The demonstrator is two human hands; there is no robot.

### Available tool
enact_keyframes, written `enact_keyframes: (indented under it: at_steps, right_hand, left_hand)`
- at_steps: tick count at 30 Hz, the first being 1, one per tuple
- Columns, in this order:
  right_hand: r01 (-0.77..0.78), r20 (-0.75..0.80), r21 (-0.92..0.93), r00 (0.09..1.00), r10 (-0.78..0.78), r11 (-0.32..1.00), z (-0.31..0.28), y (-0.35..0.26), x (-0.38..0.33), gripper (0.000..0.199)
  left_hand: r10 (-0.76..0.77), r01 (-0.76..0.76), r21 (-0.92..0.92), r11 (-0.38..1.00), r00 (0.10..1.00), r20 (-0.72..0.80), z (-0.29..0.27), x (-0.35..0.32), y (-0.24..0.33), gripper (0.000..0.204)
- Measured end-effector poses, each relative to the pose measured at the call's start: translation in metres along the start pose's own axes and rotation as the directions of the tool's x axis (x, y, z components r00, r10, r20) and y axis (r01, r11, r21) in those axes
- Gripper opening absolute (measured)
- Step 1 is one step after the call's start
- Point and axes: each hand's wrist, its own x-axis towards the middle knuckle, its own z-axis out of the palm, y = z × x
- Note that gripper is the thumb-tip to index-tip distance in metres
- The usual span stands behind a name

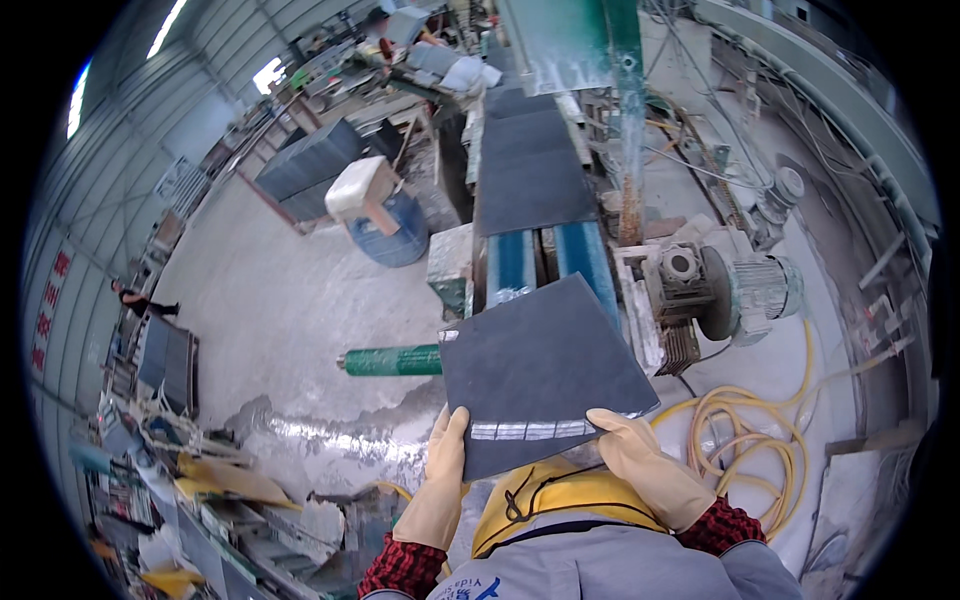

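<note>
I've got the dark slab (540,375) gripped at its near edge w/ both gloved hands, left grip (446,455) & right grip (640,460) clamped on opposite corners to keep it level, just off the blue conveyor (515,262) end, above a wet concrete floor (300,300) w/ yellow hose (745,430) coiled nearby.

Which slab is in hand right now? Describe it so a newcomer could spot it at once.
Follow the long conveyor line down the middle of the workshop to its near end. There the dark grey square slab is gripped at its near edge by the left hand and right hand, both gloved. Unlike the slabs on the line, it is tilted.
</note>
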Motion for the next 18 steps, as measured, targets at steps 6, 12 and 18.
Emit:
enact_keyframes:
  at_steps: [6, 12, 18]
  right_hand:
    - [-0.103, -0.158, 0.326, 0.974, 0.161, 0.940, -0.001, -0.026, 0.044, 0.026]
    - [-0.090, -0.228, 0.537, 0.942, 0.247, 0.839, -0.014, 0.000, 0.120, 0.027]
    - [-0.058, -0.305, 0.583, 0.909, 0.285, 0.810, 0.003, -0.016, 0.167, 0.030]
  left_hand:
    - [-0.053, 0.049, 0.027, 0.998, 0.982, 0.183, 0.033, 0.082, 0.003, 0.045]
    - [-0.134, 0.118, 0.075, 0.990, 0.956, 0.260, 0.057, 0.166, 0.014, 0.049]
    - [-0.141, 0.123, 0.083, 0.989, 0.951, 0.274, 0.080, 0.219, 0.032, 0.050]
